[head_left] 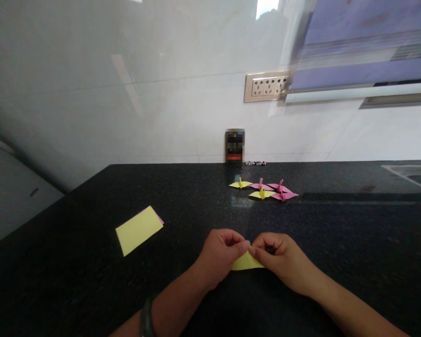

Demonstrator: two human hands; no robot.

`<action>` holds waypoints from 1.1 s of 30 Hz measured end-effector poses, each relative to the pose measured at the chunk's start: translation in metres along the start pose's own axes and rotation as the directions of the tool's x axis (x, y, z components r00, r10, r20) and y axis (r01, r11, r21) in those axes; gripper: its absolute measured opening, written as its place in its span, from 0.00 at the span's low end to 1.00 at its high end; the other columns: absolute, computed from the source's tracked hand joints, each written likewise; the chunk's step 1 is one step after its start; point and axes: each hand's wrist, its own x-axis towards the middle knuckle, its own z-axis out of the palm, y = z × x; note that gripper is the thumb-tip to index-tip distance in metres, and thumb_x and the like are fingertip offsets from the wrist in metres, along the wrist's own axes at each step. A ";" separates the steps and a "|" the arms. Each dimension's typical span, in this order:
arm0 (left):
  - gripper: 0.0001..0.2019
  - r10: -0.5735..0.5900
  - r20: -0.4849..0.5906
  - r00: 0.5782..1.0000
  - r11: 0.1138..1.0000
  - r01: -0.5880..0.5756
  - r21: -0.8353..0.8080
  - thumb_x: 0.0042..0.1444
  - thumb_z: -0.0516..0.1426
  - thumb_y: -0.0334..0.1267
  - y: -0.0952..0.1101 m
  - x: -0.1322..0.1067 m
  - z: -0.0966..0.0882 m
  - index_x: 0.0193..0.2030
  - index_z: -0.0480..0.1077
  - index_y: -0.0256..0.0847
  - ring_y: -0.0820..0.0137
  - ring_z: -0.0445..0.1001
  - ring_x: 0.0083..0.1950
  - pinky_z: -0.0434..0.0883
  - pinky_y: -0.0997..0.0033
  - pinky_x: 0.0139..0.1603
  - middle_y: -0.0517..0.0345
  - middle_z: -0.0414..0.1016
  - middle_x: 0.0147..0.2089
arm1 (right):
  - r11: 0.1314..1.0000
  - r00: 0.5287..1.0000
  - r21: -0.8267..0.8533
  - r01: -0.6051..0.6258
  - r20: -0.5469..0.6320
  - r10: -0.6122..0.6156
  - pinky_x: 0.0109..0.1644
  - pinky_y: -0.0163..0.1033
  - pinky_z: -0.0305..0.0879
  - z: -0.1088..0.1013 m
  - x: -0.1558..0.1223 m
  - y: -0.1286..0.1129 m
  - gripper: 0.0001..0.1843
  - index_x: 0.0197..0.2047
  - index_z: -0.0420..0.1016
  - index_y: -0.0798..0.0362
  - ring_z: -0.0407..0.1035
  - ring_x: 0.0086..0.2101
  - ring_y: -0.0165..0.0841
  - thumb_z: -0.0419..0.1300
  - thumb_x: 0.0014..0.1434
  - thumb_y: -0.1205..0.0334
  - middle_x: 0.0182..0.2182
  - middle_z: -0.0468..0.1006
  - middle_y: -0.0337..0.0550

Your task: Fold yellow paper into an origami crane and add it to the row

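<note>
A folded piece of yellow paper [246, 263] is between my two hands, just above or on the dark countertop. My left hand [220, 256] pinches its top left part between thumb and fingers. From the other side my right hand [284, 258] pinches the top corner, its thumb close to the left thumb. The paper's lower edge shows below the hands, while its sides are partly covered by the fingers. Beyond the hands stand several folded paper cranes, among them a yellow crane [262, 194] and a pink crane [283, 195].
Yellow sheets [139, 230] with a pink one underneath lie to the left on the black countertop [182, 192]. A phone-like dark object [235, 147] leans on the white wall, a beaded strand [255, 163] beside it. A socket panel [266, 87] is above; a sink edge [403, 172] lies right.
</note>
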 end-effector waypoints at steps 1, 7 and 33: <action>0.10 -0.006 0.007 1.000 1.000 0.006 0.008 0.44 0.56 0.41 0.000 0.000 0.000 0.23 0.69 0.34 0.78 0.58 0.21 0.56 0.77 0.22 0.61 0.64 0.20 | 1.000 1.000 0.001 -0.003 0.001 0.003 0.22 0.30 0.50 0.000 0.000 0.000 0.10 0.22 0.66 0.56 0.53 0.19 0.24 0.53 0.52 0.61 0.17 0.60 0.33; 0.10 0.030 -0.020 0.999 0.997 -0.028 0.076 0.44 0.56 0.42 0.001 0.001 -0.002 0.25 0.69 0.34 0.76 0.60 0.24 0.57 0.77 0.24 0.59 0.66 0.22 | 1.000 1.000 0.017 -0.017 -0.012 0.017 0.22 0.30 0.51 -0.001 0.001 0.002 0.10 0.23 0.67 0.57 0.53 0.19 0.24 0.53 0.52 0.61 0.17 0.61 0.34; 0.12 0.078 -0.231 0.970 0.995 -0.061 0.079 0.45 0.55 0.43 0.007 0.006 -0.018 0.26 0.68 0.34 0.75 0.62 0.24 0.59 0.76 0.25 0.59 0.67 0.23 | 0.997 0.989 -0.053 -0.055 -0.142 0.047 0.22 0.31 0.56 -0.023 0.004 0.002 0.08 0.23 0.71 0.56 0.61 0.19 0.26 0.52 0.48 0.67 0.17 0.70 0.37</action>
